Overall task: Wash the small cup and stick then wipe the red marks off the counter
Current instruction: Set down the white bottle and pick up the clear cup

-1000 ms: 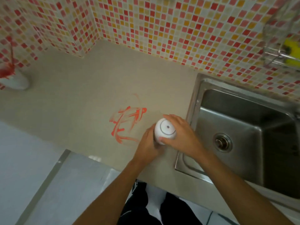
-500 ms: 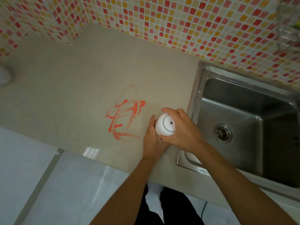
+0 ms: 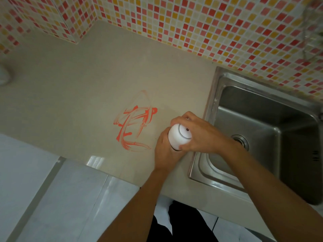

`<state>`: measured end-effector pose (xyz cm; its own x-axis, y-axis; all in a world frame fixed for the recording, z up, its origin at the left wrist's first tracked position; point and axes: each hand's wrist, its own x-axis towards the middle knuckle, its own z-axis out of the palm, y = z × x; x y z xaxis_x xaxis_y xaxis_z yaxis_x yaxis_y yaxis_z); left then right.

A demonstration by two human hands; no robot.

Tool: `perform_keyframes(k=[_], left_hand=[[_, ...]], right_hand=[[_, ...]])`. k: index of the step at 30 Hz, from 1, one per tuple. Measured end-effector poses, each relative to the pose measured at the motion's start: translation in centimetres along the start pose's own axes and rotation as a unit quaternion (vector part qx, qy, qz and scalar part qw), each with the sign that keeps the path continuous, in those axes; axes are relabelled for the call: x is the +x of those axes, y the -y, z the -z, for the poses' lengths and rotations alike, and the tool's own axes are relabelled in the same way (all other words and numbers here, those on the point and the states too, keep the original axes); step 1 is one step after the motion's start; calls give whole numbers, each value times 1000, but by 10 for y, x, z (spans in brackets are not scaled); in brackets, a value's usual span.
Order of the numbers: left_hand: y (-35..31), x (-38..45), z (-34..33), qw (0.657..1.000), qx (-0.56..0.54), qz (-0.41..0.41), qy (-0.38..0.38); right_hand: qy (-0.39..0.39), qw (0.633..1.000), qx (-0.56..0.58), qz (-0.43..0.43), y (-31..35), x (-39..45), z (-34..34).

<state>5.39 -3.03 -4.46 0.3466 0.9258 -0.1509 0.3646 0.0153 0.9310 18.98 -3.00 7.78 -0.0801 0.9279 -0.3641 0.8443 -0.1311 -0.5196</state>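
Single head view, steeply downward and close over the counter [image 3: 73,81]; sink [image 3: 262,130] at right

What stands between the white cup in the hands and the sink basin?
Nothing visible. Both hands hold the white cup over the counter beside the sink; only the sink's low steel rim lies between.

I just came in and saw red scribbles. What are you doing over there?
A person is holding a small white cup upside down over the counter, beside the sink. The right hand grips it from the top and side, and the left hand holds it from below. The red marks are on the counter to the left of the cup, not wiped yet.
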Motion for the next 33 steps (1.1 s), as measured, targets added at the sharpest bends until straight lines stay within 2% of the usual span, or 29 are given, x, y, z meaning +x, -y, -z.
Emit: perform_keyframes(k=[4, 7, 10, 14, 18, 22, 25, 28, 33], left_hand=[[54, 9, -32, 1000, 3, 23, -13], [12, 7, 2, 997, 37, 34, 58], [5, 7, 10, 998, 26, 5, 50], [1, 7, 7, 1000, 17, -3, 24], [-9, 4, 14, 999, 2, -36, 6], [-6, 7, 14, 997, 28, -70, 19], [-5, 5, 11, 998, 29, -46, 35], [-1, 4, 9, 999, 25, -26, 34], [-3, 5, 10, 996, 52, -69, -5]], right_hand=[[38, 998, -36, 26, -1, 5, 9], [91, 989, -94, 63, 3, 9, 14], [117, 981, -137, 68, 11, 10, 29], [102, 975, -183, 73, 28, 1, 57], [25, 983, -173, 52, 43, -20, 94], [-95, 994, -52, -32, 20, -25, 109], [-176, 975, 101, -89, -16, -19, 91], [-213, 945, 218, -121, -40, -10, 65], [-247, 921, 284, -96, -58, 15, 18]])
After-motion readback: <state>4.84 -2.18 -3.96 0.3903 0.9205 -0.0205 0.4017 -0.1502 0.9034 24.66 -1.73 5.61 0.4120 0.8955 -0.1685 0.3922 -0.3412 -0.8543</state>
